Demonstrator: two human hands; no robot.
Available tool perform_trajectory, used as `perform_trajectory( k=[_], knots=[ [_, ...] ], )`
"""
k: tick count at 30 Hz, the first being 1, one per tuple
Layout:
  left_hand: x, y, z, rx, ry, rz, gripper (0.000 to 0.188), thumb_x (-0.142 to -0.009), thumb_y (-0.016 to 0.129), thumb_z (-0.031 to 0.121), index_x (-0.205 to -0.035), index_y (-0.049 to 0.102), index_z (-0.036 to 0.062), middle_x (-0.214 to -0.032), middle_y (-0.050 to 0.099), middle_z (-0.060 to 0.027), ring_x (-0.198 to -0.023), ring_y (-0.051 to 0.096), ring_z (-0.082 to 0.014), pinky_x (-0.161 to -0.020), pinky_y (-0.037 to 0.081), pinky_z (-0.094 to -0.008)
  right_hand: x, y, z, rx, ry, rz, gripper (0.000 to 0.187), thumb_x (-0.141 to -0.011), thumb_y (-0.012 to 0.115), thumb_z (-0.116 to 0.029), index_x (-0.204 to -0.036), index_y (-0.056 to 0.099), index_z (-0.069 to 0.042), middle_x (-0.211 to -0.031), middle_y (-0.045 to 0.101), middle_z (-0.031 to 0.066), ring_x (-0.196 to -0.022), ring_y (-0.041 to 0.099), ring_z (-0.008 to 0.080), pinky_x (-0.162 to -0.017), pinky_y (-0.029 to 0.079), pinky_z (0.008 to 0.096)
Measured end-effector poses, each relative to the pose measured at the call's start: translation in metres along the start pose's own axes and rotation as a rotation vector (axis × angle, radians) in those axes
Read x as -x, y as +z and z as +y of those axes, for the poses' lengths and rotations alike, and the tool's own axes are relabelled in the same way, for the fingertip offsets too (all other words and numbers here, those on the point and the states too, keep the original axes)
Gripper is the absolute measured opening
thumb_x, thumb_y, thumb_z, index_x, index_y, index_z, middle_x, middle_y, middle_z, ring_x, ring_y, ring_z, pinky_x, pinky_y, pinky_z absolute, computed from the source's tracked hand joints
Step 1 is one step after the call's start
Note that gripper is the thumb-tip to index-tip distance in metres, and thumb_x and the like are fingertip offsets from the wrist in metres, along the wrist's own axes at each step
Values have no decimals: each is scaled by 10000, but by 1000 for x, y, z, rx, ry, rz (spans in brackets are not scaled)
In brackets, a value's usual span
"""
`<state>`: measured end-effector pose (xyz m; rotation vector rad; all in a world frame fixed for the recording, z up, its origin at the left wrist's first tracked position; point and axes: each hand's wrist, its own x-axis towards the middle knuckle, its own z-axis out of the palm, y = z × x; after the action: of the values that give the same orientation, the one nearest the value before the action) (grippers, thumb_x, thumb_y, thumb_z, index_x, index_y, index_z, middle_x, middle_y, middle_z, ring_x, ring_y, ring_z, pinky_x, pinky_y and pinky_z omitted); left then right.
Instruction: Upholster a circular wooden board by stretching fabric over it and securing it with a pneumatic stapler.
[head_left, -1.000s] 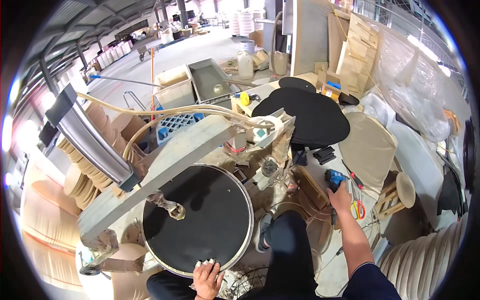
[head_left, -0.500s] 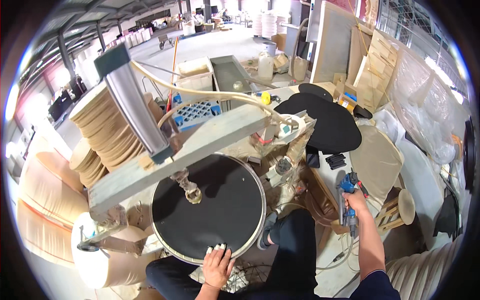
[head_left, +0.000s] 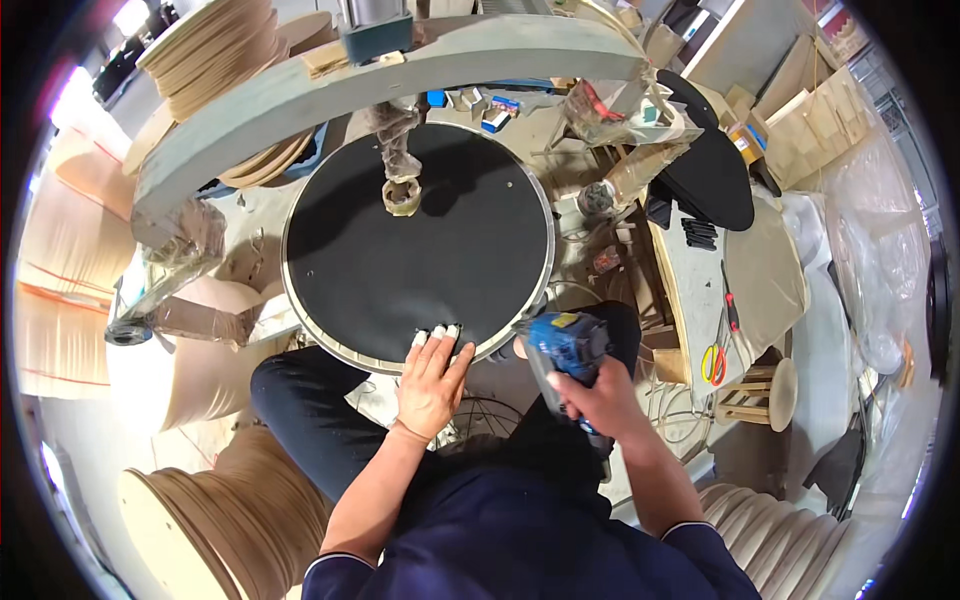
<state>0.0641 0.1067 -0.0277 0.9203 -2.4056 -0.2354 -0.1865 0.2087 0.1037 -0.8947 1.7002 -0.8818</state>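
A large round black disc (head_left: 390,270) with a pale rim lies in front of me under a grey beam. My left hand (head_left: 432,380) rests on its near edge, fingers stretched out over the black covering, with white wraps on several fingertips. My right hand (head_left: 605,400) is wrapped round a blue staple gun (head_left: 563,345), which is held just right of the disc's near edge and is blurred by motion. A plastic-wrapped fitting (head_left: 402,195) hangs from the beam over the far part of the disc.
The grey beam (head_left: 480,45) spans beyond the disc. At right, a table (head_left: 690,285) holds red-and-yellow-handled scissors (head_left: 713,362), a red-handled screwdriver (head_left: 732,315), short black strips (head_left: 699,233) and black round pieces (head_left: 705,165). A wooden stool-like frame (head_left: 765,395) stands beside it.
My right hand has brought the staple gun from the right-hand table leftward to beside the disc. The view has tilted down. My left hand stays on the disc's near edge.
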Motion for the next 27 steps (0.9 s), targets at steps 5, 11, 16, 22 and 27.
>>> perform_trajectory(
  k=[5, 11, 16, 22, 27],
  knots=[
    [2, 0, 5, 54, -10, -4, 498, -855, 743, 126, -1352, 729, 136, -1395, 633, -184, -1336, 581, -391, -1144, 448, -559, -9, 27, -2, 85, 72, -39, 188, -974, 776, -199, -942, 691, -34, -677, 636, -1, -536, 592, 80, -526, 467, 278],
    [-3, 0, 10, 102, -17, 51, 395, -867, 739, 102, -1260, 742, 64, -1363, 651, -189, -1308, 606, -397, -1128, 465, -558, -15, 37, -6, 170, 106, -60, 314, -966, 786, -307, -993, 724, 0, -684, 672, 33, -584, 639, 113, -569, 503, 315],
    [-3, 7, 13, 133, -46, 89, 342, -874, 744, 90, -1213, 752, 50, -1349, 654, -190, -1301, 610, -394, -1128, 467, -549, -23, 43, 7, 290, 58, -88, 364, -965, 775, -327, -1097, 729, 9, -800, 737, 127, -721, 701, 200, -702, 544, 369],
    [-4, 13, 17, 151, -67, 80, 337, -874, 742, 78, -1209, 751, 43, -1354, 648, -196, -1304, 607, -403, -1133, 460, -549, -23, 43, 14, 289, -141, -6, 271, -982, 771, -278, -953, 705, -16, -657, 626, 13, -525, 583, 95, -515, 457, 294],
    [-11, 15, 22, 147, -56, 82, 364, -872, 735, 62, -1234, 735, 32, -1356, 645, -199, -1302, 606, -405, -1139, 452, -557, -13, 13, 15, 53, 127, 19, 209, -998, 750, -232, -1049, 715, -33, -663, 614, 3, -505, 572, 96, -504, 458, 278]
  ],
)
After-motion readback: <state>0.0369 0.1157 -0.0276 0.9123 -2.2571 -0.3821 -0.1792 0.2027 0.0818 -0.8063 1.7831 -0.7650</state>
